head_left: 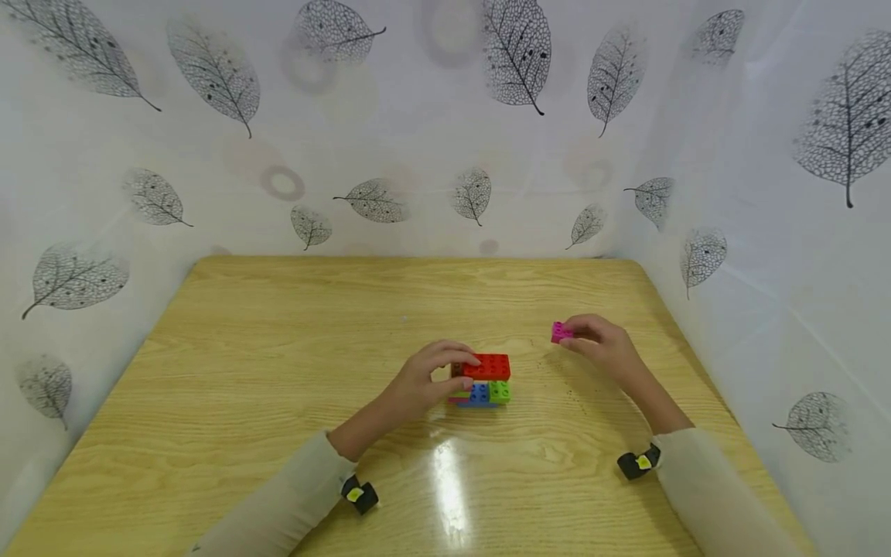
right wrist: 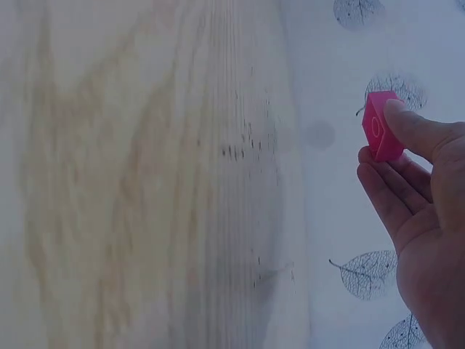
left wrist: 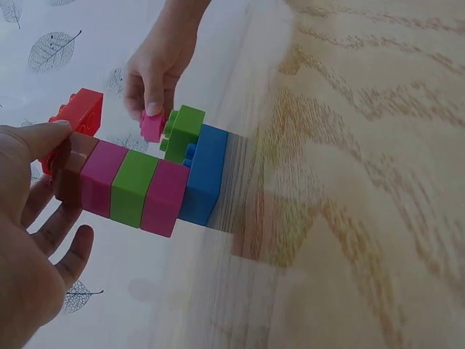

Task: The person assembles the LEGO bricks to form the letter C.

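Note:
A tower of toy building bricks stands on the table. In the left wrist view a blue brick (left wrist: pixel 207 174) is at its base, carrying a column of pink, green and pink bricks with a brown brick (left wrist: pixel 75 167) above. The red brick (head_left: pixel 494 365) juts out sideways from the top; a separate green brick (left wrist: pixel 184 133) sits on the blue one. My left hand (head_left: pixel 421 383) grips the tower near the top, its thumb at the red and brown bricks. To the right, my right hand (head_left: pixel 604 346) pinches a small pink brick (right wrist: pixel 383 125) by its sides, above the table.
The wooden table (head_left: pixel 278 325) has rounded far corners. A pale leaf-printed sheet (head_left: pixel 418 139) rises behind it and along both sides. Each wrist wears a small black device, such as the right-hand wrist camera (head_left: pixel 636 464). Light glares off the tabletop near the front.

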The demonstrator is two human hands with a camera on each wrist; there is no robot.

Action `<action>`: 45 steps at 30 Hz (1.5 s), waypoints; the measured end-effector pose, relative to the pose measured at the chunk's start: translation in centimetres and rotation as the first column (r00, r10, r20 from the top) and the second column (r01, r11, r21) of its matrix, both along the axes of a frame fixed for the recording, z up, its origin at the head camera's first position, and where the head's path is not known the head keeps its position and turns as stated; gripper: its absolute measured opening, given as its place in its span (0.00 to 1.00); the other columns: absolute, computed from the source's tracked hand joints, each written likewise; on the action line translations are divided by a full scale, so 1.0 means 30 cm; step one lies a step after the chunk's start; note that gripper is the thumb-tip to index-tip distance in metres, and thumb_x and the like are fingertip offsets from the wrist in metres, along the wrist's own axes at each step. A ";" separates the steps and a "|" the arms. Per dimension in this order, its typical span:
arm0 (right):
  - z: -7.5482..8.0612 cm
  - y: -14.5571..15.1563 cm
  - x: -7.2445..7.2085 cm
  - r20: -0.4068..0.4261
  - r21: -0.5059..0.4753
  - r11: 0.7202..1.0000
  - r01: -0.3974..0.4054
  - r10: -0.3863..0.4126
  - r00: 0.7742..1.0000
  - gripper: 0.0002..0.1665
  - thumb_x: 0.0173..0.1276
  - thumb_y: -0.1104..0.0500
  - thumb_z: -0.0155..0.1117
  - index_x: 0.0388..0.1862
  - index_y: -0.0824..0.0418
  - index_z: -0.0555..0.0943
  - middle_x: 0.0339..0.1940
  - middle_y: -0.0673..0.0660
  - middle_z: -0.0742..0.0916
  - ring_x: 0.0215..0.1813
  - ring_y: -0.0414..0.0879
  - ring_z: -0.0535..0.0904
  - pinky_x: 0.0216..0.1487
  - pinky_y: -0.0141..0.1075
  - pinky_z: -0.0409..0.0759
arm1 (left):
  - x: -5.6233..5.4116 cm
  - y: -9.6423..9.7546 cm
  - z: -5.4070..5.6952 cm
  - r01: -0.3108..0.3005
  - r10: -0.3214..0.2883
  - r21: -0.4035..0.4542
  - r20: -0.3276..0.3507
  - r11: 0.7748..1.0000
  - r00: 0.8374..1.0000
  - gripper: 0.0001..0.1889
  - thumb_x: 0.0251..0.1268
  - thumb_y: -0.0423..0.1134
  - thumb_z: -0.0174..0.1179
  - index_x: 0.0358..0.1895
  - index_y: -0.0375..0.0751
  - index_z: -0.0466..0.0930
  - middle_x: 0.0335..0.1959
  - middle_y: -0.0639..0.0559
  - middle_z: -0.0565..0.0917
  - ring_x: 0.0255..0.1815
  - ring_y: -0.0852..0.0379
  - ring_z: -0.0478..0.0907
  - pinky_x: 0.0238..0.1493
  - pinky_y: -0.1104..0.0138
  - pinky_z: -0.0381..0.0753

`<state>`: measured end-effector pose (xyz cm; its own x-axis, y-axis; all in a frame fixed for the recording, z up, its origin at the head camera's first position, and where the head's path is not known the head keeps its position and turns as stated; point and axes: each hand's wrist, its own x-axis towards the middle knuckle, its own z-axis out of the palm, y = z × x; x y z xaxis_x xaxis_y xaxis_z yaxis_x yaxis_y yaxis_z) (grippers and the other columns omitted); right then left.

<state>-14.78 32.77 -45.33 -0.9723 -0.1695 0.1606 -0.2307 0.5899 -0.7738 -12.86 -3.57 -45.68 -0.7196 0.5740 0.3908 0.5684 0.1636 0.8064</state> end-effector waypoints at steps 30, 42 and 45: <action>-0.021 -0.269 0.149 -0.411 0.040 0.946 -0.323 0.310 0.857 0.27 0.49 0.79 0.76 0.47 0.58 0.85 0.53 0.58 0.87 0.56 0.53 0.84 0.61 0.24 0.75 | -0.003 -0.012 0.009 -0.067 0.067 -0.041 -0.004 0.997 0.998 0.14 0.67 0.45 0.66 0.54 0.54 0.85 0.61 0.61 0.81 0.64 0.59 0.74 0.64 0.53 0.76; -0.052 -0.282 0.153 -0.439 0.007 0.955 -0.297 0.270 0.857 0.25 0.50 0.76 0.77 0.46 0.58 0.86 0.52 0.59 0.88 0.56 0.52 0.84 0.61 0.24 0.76 | -0.007 -0.009 0.002 -0.052 0.050 -0.042 -0.034 0.998 0.998 0.15 0.68 0.43 0.66 0.57 0.52 0.85 0.62 0.55 0.81 0.65 0.56 0.73 0.64 0.52 0.76; -0.049 -0.287 0.154 -0.443 0.005 0.955 -0.297 0.268 0.855 0.25 0.48 0.77 0.78 0.45 0.59 0.86 0.52 0.60 0.88 0.55 0.54 0.84 0.60 0.23 0.75 | -0.007 -0.011 0.002 -0.048 0.046 -0.036 -0.042 0.998 0.998 0.16 0.68 0.43 0.66 0.57 0.52 0.84 0.62 0.56 0.80 0.64 0.56 0.73 0.64 0.52 0.76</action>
<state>-10.17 24.16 -46.81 -0.7131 -0.4023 0.5742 -0.7011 0.4033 -0.5880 -13.08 -3.89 -45.62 -0.7297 0.5546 0.3999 0.5921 0.2200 0.7752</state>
